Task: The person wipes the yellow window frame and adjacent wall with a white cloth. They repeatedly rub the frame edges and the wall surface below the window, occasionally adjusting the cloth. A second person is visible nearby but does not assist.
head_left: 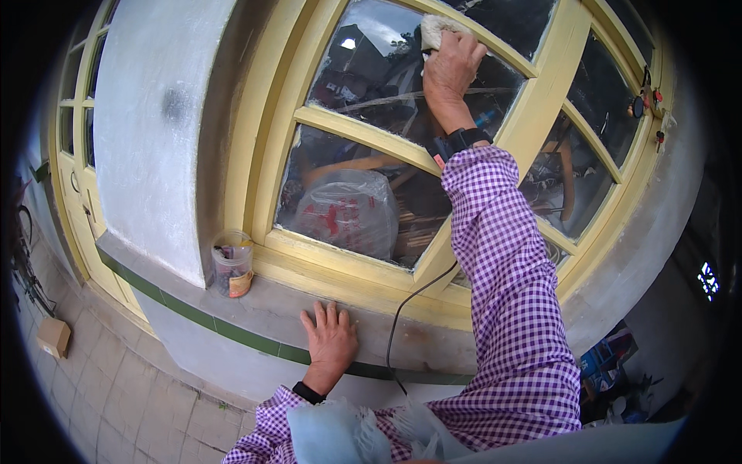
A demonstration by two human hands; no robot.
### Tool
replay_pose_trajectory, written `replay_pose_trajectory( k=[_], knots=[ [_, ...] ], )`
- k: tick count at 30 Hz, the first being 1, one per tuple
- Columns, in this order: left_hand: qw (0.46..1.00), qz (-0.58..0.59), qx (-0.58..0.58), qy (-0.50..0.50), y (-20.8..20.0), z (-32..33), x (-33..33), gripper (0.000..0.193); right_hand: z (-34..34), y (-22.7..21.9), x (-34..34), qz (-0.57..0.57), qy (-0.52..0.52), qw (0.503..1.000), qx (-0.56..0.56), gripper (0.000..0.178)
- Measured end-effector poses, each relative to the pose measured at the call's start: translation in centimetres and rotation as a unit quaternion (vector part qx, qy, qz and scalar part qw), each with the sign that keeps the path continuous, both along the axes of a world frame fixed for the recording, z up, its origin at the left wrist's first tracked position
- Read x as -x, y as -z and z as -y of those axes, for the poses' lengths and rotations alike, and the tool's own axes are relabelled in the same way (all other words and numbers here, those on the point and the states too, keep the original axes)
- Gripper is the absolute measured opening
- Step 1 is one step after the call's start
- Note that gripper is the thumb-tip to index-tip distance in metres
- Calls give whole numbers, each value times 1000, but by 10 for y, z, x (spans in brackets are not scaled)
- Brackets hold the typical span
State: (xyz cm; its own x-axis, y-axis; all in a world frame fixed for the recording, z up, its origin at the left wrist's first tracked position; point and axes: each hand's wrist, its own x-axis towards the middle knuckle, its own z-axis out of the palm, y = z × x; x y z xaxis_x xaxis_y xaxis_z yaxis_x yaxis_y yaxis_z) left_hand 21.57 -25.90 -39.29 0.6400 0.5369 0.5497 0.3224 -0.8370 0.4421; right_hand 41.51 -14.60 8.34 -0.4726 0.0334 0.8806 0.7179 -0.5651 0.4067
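Observation:
High on a yellow-framed window (371, 141), my right hand (450, 73) is closed around a whitish cloth (438, 31). The cloth presses against the upper glass pane, near the frame bar above it. My left hand (331, 338) lies flat on the grey window sill (386, 325) with its fingers spread, holding nothing. Black bands circle both wrists. A thin dark cable (396, 325) runs from the lower window frame over the sill, to the right of my left hand.
A clear plastic tub (233, 263) with small items stands at the sill's left end. Behind the glass sits a plastic-wrapped bundle (348, 213). Keys or small tags (648, 100) hang at the right frame. A cardboard box (54, 337) and a bicycle (31, 271) are at far left.

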Motion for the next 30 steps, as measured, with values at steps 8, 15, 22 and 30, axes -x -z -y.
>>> replay_pose_trajectory(
  k=[8,15,22,30],
  knots=[
    [1000,27,-4,6,2,-1,1,34,-91,-4,47,50,-62,996,36,23],
    [999,22,-36,15,0,-2,6,35,-117,29,67,85,-111,985,98,30],
    [999,-14,7,38,-2,-2,5,35,-66,108,55,118,-92,947,286,11],
    [998,3,7,55,1,-5,7,35,27,113,24,118,21,921,370,14]
  ],
)
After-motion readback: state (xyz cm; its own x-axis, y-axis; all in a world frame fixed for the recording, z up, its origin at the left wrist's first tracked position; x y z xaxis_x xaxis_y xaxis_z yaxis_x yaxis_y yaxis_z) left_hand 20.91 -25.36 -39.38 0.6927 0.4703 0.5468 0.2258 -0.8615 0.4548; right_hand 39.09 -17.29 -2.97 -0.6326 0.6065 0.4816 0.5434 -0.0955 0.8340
